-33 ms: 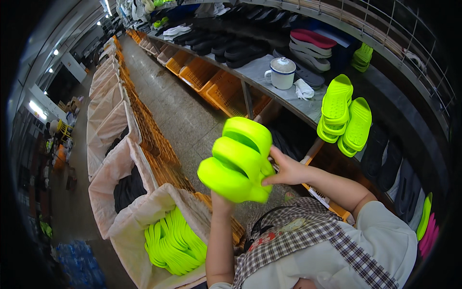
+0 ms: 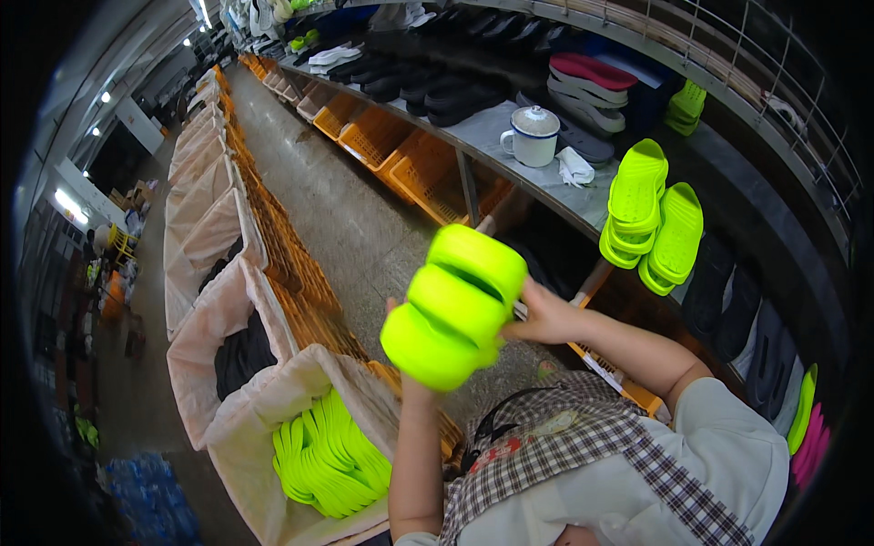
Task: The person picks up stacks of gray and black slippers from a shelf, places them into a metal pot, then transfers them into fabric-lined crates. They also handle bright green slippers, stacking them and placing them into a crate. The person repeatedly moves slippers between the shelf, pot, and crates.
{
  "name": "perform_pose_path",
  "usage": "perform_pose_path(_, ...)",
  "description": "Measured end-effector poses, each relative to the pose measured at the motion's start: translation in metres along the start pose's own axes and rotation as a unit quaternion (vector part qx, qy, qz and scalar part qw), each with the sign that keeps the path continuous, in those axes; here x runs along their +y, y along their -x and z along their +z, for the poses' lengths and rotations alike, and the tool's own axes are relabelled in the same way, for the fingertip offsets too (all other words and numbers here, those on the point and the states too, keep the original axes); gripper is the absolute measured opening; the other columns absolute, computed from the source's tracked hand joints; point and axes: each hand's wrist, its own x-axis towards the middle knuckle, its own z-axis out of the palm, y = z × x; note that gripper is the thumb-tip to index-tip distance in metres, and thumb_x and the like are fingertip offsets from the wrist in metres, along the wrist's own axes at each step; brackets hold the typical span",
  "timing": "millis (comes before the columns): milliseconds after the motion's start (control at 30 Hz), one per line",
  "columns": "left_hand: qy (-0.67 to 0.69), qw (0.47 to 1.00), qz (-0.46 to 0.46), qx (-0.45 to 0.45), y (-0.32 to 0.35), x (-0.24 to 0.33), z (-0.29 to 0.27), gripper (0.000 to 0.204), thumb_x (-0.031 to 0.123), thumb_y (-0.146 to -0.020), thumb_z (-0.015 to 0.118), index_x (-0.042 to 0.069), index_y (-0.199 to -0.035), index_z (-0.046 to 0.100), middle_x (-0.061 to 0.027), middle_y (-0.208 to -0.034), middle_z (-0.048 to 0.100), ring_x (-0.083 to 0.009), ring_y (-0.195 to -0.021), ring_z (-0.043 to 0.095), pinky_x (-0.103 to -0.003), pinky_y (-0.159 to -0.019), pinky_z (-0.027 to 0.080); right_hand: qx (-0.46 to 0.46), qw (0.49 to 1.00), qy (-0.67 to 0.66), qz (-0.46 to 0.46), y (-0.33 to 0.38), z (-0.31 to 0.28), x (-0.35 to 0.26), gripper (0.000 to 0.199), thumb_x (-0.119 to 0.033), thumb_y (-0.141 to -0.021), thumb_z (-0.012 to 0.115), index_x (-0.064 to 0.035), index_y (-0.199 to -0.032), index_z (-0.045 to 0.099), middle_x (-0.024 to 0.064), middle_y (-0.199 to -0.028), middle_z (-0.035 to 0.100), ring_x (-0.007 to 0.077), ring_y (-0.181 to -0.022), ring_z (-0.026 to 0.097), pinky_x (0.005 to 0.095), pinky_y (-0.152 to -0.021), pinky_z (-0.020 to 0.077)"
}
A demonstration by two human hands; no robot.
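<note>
Above the cloth-lined bin of flat neon-yellow insoles (image 2: 328,464), both hands hold up a stack of three neon-yellow foam slippers (image 2: 455,305). The stack's long axis runs on a slant, its lower end toward the bin and its upper end toward the grey steel workbench (image 2: 510,136) on the far side. The left hand (image 2: 405,364) is under the lower end of the stack and almost wholly hidden by it; only the wrist and a little of the thumb side show, so how far its fingers are curled cannot be told, though it plainly bears the stack from below. The right hand (image 2: 546,317) is pressed against the upper, bench-side flank of the stack, fingers spread and partly closed round its edge. Of the two, the left hand and the lower end of the stack lie nearer the bin, which sits down and to the person's left. Away from the bin, on the workbench, stand a white enamel lidded mug (image 2: 531,136) and a pile of upright neon-yellow slippers (image 2: 651,218); orange plastic crates (image 2: 382,136) sit beneath it.
</note>
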Motion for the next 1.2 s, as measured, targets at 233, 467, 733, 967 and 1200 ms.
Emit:
perform_pose_path(233,0.227,0.964,-0.138,0.008,0.019,0.012,0.02,0.046,0.024,-0.095,0.052,0.005,-0.135,0.039,-0.0135,-0.126,0.053,-0.0281,-0.11,0.057,-0.041,-0.091,0.051,-0.06,0.989,-0.132,-0.036,-0.012,-0.025,0.009,0.043,0.004,-0.088,0.047,-0.0057,-0.129,0.042,0.0122,-0.134,0.048,0.0219,-0.123,0.049,0.0346,-0.103,0.0385)
perform_pose_path(467,0.179,0.972,-0.147,0.036,0.027,0.013,0.009,0.039,0.018,-0.095,0.052,0.005,-0.13,0.043,-0.0146,-0.121,0.055,-0.0275,-0.106,0.06,-0.042,-0.087,0.053,-0.058,0.924,-0.379,0.018,0.005,-0.006,0.017,0.043,0.008,-0.088,0.042,-0.0029,-0.13,0.042,0.0087,-0.128,0.051,0.0155,-0.121,0.049,0.0313,-0.102,0.0384)
perform_pose_path(733,0.225,0.956,-0.184,0.026,0.03,0.011,0.007,0.036,0.021,-0.098,0.044,0.005,-0.13,0.045,-0.0145,-0.122,0.056,-0.0276,-0.106,0.06,-0.042,-0.087,0.053,-0.052,0.922,-0.384,0.013,0.014,-0.003,0.019,0.043,0.008,-0.088,0.042,-0.0024,-0.129,0.042,0.009,-0.128,0.051,0.0159,-0.121,0.049,0.0312,-0.102,0.0387)
perform_pose_path(967,0.198,0.964,-0.178,0.017,0.033,0.009,0.012,0.036,0.022,-0.099,0.041,0.004,-0.13,0.044,-0.0145,-0.122,0.056,-0.0276,-0.106,0.06,-0.041,-0.087,0.052,-0.032,0.918,-0.396,0.011,0.024,-0.002,0.022,0.042,0.009,-0.087,0.043,-0.002,-0.128,0.043,0.009,-0.131,0.05,0.0165,-0.121,0.049,0.0309,-0.101,0.0395)
perform_pose_path(1200,0.17,0.971,-0.166,-0.018,0.023,0.008,0.019,0.041,0.017,-0.094,0.052,0.003,-0.131,0.041,-0.0152,-0.12,0.056,-0.028,-0.104,0.061,-0.042,-0.085,0.054,-0.015,0.87,-0.489,0.056,0.028,-0.004,0.021,0.043,0.003,-0.086,0.045,-0.0023,-0.128,0.044,0.0101,-0.136,0.044,0.0167,-0.126,0.044,0.0302,-0.101,0.0377)
